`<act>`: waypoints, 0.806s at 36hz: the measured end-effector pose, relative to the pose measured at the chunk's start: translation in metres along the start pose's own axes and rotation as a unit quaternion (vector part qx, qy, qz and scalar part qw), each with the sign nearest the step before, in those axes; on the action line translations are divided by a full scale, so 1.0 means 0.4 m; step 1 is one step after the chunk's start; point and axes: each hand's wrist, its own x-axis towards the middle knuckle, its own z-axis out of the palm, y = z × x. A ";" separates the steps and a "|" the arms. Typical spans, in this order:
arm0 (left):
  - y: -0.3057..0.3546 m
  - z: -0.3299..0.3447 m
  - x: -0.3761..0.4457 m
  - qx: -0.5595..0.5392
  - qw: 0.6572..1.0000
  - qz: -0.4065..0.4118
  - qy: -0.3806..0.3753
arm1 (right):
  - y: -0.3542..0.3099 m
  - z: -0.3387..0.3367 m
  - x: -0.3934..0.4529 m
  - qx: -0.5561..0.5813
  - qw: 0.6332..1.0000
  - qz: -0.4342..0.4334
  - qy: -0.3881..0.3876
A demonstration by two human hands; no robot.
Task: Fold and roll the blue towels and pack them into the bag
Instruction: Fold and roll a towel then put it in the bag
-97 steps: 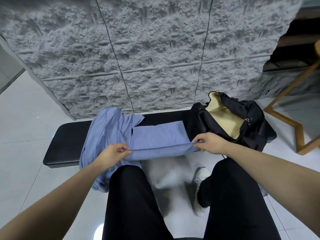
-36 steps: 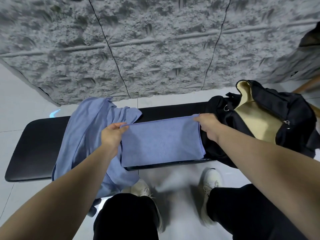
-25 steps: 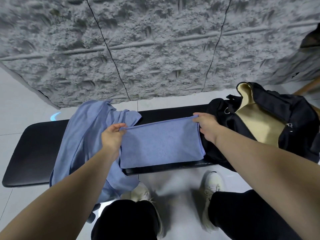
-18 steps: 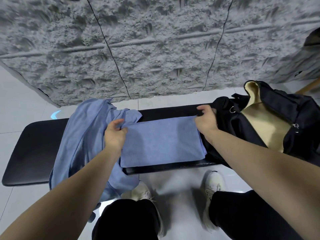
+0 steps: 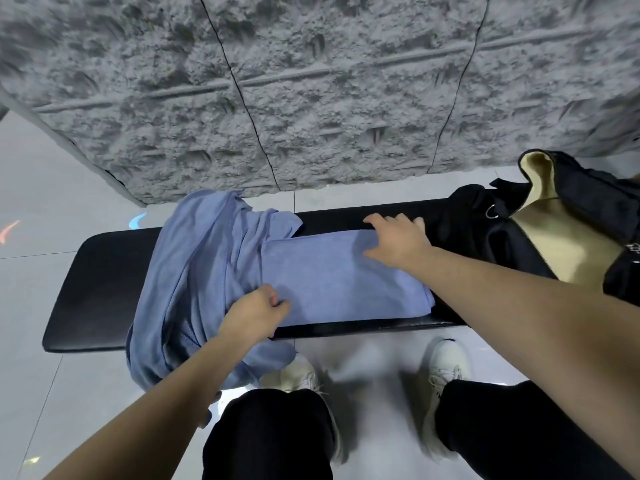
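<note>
A black padded bench [image 5: 100,271] runs across the tiled floor [image 5: 41,375] in front of a rough grey stone wall [image 5: 311,98]; on its left part a loose heap of blue towels [image 5: 194,271] is draped over the seat and hangs down off the near edge; the left hand [image 5: 254,315] sits at the near left corner of the folded blue towel [image 5: 332,275], its fingers curled so that the thumb and fingertips pinch the cloth there; the folded towel lies flat on the middle of the bench, its left edge overlapping the heap and its right edge just beside the bag; the right hand [image 5: 398,240] rests palm down on the far right corner of the folded towel, fingers spread and straight, pressing rather than gripping; at the right end of the bench stands the black bag [image 5: 467,230], unzipped, its tan lining [image 5: 561,244] showing; below the bench, two white shoes [image 5: 446,365] and black trouser legs [image 5: 270,438] are seen.
</note>
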 end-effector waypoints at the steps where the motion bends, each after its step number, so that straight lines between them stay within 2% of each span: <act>1: -0.006 -0.002 -0.003 -0.020 1.000 -0.013 -0.015 | -0.002 -0.007 -0.001 0.000 1.000 0.013 -0.011; 4: -0.016 -0.011 -0.012 -0.107 0.990 -0.057 -0.073 | -0.005 -0.025 -0.009 -0.018 0.997 0.046 -0.063; 7: -0.013 -0.015 -0.023 -0.213 0.966 -0.093 -0.112 | -0.005 -0.036 -0.028 -0.056 0.994 0.053 -0.082; 10: -0.007 -0.017 -0.028 -0.273 0.954 -0.085 -0.090 | -0.005 -0.046 -0.052 -0.067 0.989 0.063 -0.117; 12: 0.002 -0.016 -0.029 -0.294 0.950 -0.066 -0.079 | -0.005 -0.048 -0.069 -0.040 0.983 0.087 -0.157; 15: 0.016 -0.005 -0.029 -0.338 0.937 -0.033 -0.087 | 0.004 -0.037 -0.090 0.007 0.982 0.096 -0.164; 21: 0.031 0.012 -0.001 -0.408 0.909 -0.038 -0.077 | 0.032 -0.024 -0.122 0.195 0.957 0.100 -0.191; 23: 0.037 0.013 0.007 -0.436 0.898 -0.035 -0.050 | 0.036 -0.017 -0.129 0.232 0.951 0.103 -0.174; 26: 0.047 0.016 0.017 -0.422 0.907 0.003 0.003 | 0.046 0.002 -0.143 0.275 0.942 0.115 -0.153; 29: 0.064 0.020 0.032 -0.421 0.906 0.014 0.039 | 0.053 0.021 -0.162 0.296 0.924 0.137 -0.198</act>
